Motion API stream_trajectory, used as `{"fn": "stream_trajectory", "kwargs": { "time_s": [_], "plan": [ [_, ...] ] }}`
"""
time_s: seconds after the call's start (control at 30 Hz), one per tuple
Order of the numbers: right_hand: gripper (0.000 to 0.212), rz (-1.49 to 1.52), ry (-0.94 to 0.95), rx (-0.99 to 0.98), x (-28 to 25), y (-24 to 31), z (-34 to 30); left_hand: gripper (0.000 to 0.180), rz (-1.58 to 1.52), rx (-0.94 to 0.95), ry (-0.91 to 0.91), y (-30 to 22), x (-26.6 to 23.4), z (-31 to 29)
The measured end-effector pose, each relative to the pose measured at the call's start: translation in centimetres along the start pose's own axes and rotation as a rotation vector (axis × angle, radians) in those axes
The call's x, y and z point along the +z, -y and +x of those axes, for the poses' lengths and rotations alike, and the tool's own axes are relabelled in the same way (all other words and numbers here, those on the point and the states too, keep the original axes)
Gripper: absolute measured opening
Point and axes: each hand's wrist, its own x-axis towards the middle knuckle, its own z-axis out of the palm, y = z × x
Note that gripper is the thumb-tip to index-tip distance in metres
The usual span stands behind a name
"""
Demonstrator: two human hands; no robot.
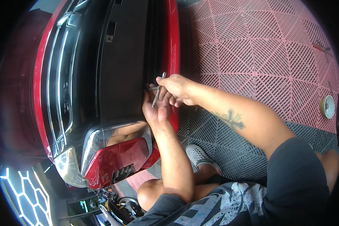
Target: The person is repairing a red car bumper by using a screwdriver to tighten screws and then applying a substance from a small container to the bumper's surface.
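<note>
Both hands are up against the black bumper panel (124,64) of the red car, close to its right edge where the red trim strip (172,41) runs. The right hand (179,89) has its fingers (165,83) pinched around a slim metal tool (158,90), gripping it near the upper end so the shaft slants down across the other palm. The left hand (156,109) sits just below it, palm turned up, fingers loosely curled and cupped under the tool's lower end, touching the panel edge; whether it actually grips anything, I cannot tell.

That tool looks thin, rigid and light, bare metal, so probably slick between the fingertips; a hold high on the shaft, as here, gives leverage, while a steadying touch low down stops the tip wandering. The panel beside it reads as stiff plastic, likely to scratch or crack at its clips if pried hard.

Below the panel, the chrome corner piece (113,137) mirrors the arm. To the right of the panel lies the pink grid floor (260,56), with a tape roll (327,106) well away from it.
</note>
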Motion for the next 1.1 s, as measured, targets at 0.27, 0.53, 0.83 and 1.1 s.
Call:
{"fn": "stream_trajectory", "kwargs": {
  "time_s": [0.27, 0.53, 0.83, 1.1],
  "plan": [
    [0.045, -1.229, -0.326, -1.153, -1.4, 0.3, -1.6, 0.018, -0.141, -0.02, 0.224, -1.7, -2.4, 2.4],
    [0.055, -0.442, -0.11, -0.251, -0.7, -0.4, -0.8, 0.025, -0.107, 0.08, 0.011, -0.8, -3.3, 3.3],
    [0.061, -0.502, -0.183, -0.318, 1.4, 0.3, -1.2, 0.021, -0.111, 0.031, 0.143, -0.9, -3.2, 2.5],
    [0.035, -0.98, -0.319, -1.165, -0.4, 2.1, -3.3, 0.02, -0.164, 0.102, 0.088, -1.7, -4.4, 2.2]
  ]
}}
